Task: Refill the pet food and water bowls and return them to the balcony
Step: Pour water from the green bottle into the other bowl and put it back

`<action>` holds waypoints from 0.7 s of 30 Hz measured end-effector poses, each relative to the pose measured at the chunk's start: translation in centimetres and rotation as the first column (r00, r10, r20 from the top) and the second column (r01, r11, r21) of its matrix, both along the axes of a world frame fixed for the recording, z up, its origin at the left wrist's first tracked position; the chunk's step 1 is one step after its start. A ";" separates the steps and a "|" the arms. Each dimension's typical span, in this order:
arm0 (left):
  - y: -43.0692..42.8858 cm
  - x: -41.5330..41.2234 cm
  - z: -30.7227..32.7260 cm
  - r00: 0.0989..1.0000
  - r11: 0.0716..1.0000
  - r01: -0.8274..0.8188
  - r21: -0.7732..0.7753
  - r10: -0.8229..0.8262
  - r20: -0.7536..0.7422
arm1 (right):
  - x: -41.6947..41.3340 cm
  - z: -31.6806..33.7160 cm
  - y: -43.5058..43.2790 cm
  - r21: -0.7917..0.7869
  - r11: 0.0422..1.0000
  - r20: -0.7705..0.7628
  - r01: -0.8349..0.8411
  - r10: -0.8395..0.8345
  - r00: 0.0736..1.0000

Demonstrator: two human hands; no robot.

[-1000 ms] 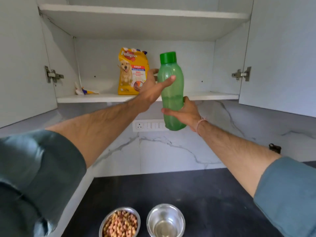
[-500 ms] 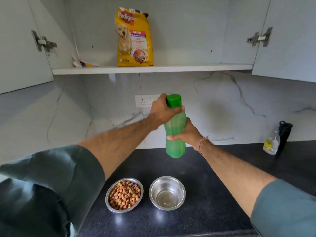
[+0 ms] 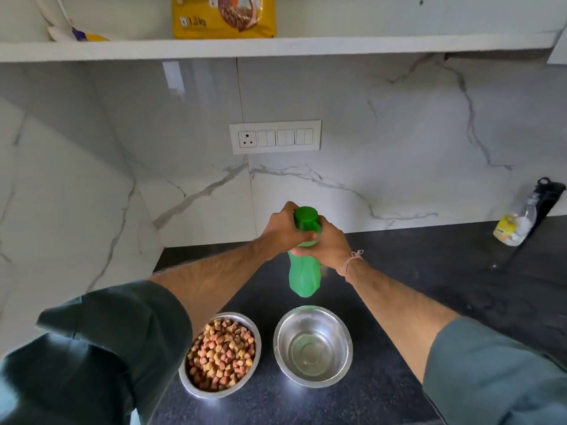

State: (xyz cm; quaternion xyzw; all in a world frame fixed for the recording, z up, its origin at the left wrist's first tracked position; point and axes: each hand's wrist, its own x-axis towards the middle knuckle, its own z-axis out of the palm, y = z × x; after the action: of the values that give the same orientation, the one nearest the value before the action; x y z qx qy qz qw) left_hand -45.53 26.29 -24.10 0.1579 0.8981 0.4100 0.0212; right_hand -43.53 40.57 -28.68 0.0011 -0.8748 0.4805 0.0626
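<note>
Backsplash [image 3: 399, 133]: white marble-look panels with grey veins, fills most of the view and wraps round the left corner. Counter [image 3: 460, 286]: black speckled stone, glossy; its near edge is cut off by the frame. Both sleeves, left sleeve [image 3: 92, 348] and right sleeve [image 3: 491, 372], are dark teal, rolled above the forearm and cropped at the bottom corners. The left one hides the counter's left side.

White shelf [image 3: 337, 46] runs across the top. Only its front edge and a strip above show. Yellow pet food bag [image 3: 196, 23] stands on it with the top cut off; "1.2 kg" is legible. Crumpled wrapper [image 3: 76, 33] sits left of the bag, mostly out of frame.

Green bottle [image 3: 303, 274] is roughly upright, just beyond the water bowl. Can't tell if its base touches the counter. Green cap [image 3: 305, 217] is on. Left hand [image 3: 280, 233] is curled round the cap and neck. Right hand [image 3: 329, 245] is wrapped round the bottle's shoulder right below it, so both are grasping the bottle. The hands hide the neck. Thread band [image 3: 352, 259] is on the right wrist.

Food bowl [image 3: 211, 394]: steel, full of kibble [image 3: 221, 354], its left rim under the left arm. Water bowl [image 3: 285, 338]: steel, just beside it on the right. Can't tell if there's a film of water at the bottom.

Switch panel [image 3: 275, 136]: one socket and three rocker blocks. At far right, a small clear bottle [image 3: 515, 223] with a yellow label leans against a black object [image 3: 549, 194], blurred and unidentifiable.
</note>
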 end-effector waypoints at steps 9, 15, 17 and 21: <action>-0.8 -3.8 -2.3 0.950 0.892 0.249 -0.377 -0.301 -0.084 | -2.3 -4.6 0.0 0.009 0.999 0.045 -0.043 0.042 0.998; 0.7 -3.6 -1.6 0.944 0.846 0.154 -0.511 -0.279 -0.177 | -3.6 -5.8 0.7 0.082 0.990 0.025 -0.112 0.110 0.994; 1.0 -3.3 -1.4 0.950 0.841 0.105 -0.530 -0.242 -0.196 | -3.8 -6.1 0.7 0.090 0.989 0.019 -0.119 0.118 0.993; 1.9 -3.0 -0.8 0.957 0.813 0.048 -0.580 -0.203 -0.207 | -4.1 -6.0 1.1 0.112 0.982 0.021 -0.151 0.150 0.989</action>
State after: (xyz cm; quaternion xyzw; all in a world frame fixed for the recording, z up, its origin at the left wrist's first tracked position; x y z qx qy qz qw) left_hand -48.48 28.21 -24.91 0.2559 0.9615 0.0971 -0.0229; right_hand -47.61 41.70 -34.68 0.0677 -0.8984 0.4334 0.0204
